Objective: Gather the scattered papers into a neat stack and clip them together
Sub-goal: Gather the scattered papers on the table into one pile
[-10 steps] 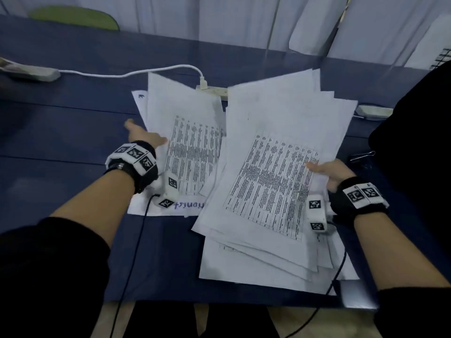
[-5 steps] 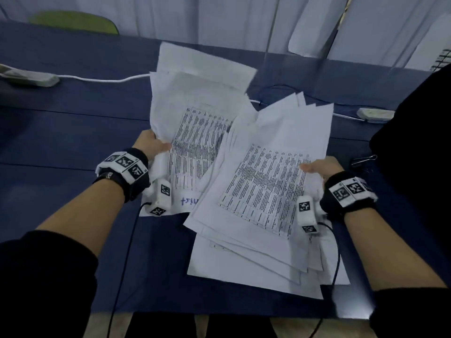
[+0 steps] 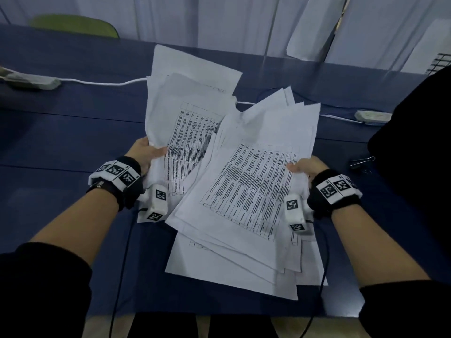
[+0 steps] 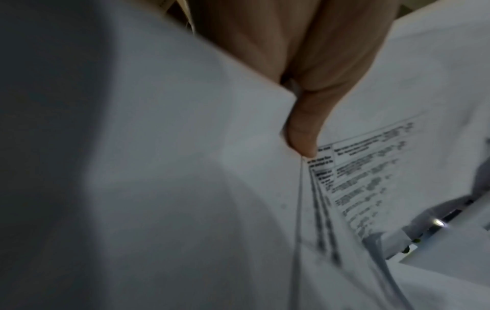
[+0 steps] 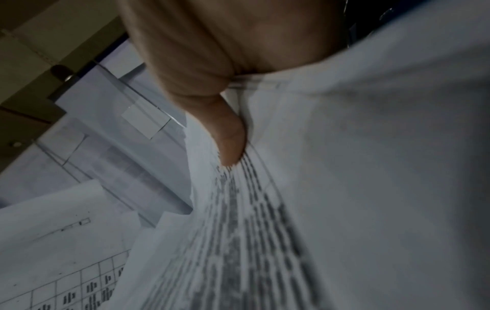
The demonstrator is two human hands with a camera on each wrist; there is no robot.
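Note:
White printed sheets are held in two fanned bunches above the blue table (image 3: 61, 142). My left hand (image 3: 146, 154) grips the left bunch of papers (image 3: 188, 106) at its left edge, thumb on top; the left wrist view shows that thumb (image 4: 305, 134) pressed on the papers (image 4: 384, 188). My right hand (image 3: 305, 167) grips the larger right bunch of papers (image 3: 249, 189) at its right edge, its thumb (image 5: 230, 138) on the printed sheets (image 5: 265, 230). The bunches overlap in the middle. A black binder clip (image 3: 361, 162) lies on the table to the right of my right hand.
A white power strip (image 3: 31, 80) with its cable (image 3: 102, 82) lies at the far left of the table, another white strip (image 3: 372, 116) at the far right. A green chair back (image 3: 75, 26) stands behind the table. A dark object (image 3: 415, 154) fills the right edge.
Both hands have lifted their bunches off the table and drawn them toward me. The left bunch now stands tilted upward and overlaps the right bunch more.

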